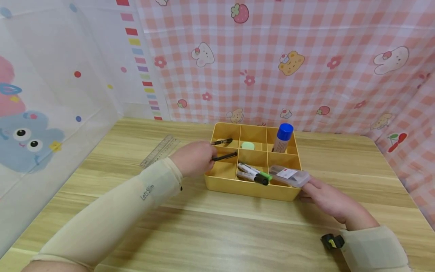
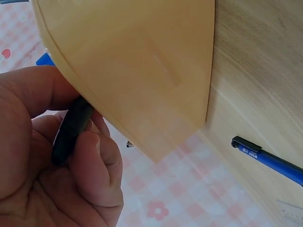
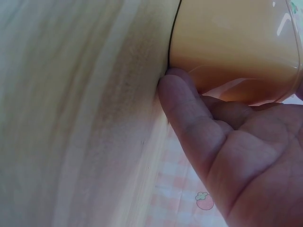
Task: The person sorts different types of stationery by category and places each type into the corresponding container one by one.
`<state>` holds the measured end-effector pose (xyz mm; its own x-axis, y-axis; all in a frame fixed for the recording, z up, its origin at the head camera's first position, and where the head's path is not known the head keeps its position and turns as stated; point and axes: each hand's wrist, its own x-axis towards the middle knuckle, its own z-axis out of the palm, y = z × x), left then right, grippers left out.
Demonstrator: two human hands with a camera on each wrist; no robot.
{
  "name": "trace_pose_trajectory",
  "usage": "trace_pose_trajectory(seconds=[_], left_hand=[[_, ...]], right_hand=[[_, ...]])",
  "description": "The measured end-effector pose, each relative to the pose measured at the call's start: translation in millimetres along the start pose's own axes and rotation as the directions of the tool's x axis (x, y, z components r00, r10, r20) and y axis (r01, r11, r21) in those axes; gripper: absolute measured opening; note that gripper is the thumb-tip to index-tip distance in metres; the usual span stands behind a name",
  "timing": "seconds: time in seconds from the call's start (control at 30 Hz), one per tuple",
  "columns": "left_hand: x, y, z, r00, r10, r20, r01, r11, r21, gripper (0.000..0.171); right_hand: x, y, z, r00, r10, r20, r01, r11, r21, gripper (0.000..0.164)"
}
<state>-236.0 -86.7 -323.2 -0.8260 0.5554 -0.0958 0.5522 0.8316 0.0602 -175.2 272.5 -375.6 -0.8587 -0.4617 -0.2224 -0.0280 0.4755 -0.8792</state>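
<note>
A yellow organizer box (image 1: pixel 249 191) with several compartments stands on the table. My left hand (image 1: pixel 195 158) is at its left side and pinches a black pen (image 1: pixel 224 156) over the front left compartment. In the left wrist view, one end of that pen sticks out between thumb and fingers. With its fingers nearly straight, my right hand (image 1: pixel 327 200) touches the box's right side near the front corner. Beside those fingers, a clear plastic case (image 1: pixel 290 176) leans in the front right compartment. White markers (image 1: pixel 251 177) with black and green caps lie in the front middle one.
Another black pen (image 1: pixel 222 141), a pale green item (image 1: pixel 247 146) and an upright blue-capped glue stick (image 1: pixel 283 139) occupy the back compartments. Left of the box lies a clear ruler (image 1: pixel 160 151). A blue pen (image 2: pixel 270 161) on the table shows only in the left wrist view.
</note>
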Motion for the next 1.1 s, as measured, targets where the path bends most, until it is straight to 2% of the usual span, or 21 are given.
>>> trace_pose_trajectory(seconds=[0.1,0.33,0.67,0.93,1.1], left_hand=[[-0.6,-0.5,0.4,1.0,-0.014,0.006,0.014,1.0,-0.007,0.008],[-8.2,-6.5,-0.3,0.996,-0.094,0.001,0.094,0.99,-0.104,0.005],[-16.0,-11.8,-5.6,0.998,-0.047,-0.05,0.041,0.992,-0.118,0.008],[-22.1,-17.1,-7.6,0.993,-0.057,-0.103,0.04,0.986,-0.162,0.013],[-24.5,-19.0,-8.8,0.992,-0.076,-0.102,0.057,0.982,-0.178,0.009]], right_hand=[[0,0,0,1.0,-0.005,0.002,0.005,1.0,-0.002,0.061],[1,-1,1,1.0,-0.011,0.002,0.011,1.0,-0.011,0.061],[1,0,2,1.0,-0.013,-0.01,0.013,1.0,-0.002,0.061],[1,0,1,1.0,-0.014,0.009,0.014,1.0,0.003,0.062],[1,0,0,1.0,-0.013,0.016,0.013,1.0,0.005,0.062]])
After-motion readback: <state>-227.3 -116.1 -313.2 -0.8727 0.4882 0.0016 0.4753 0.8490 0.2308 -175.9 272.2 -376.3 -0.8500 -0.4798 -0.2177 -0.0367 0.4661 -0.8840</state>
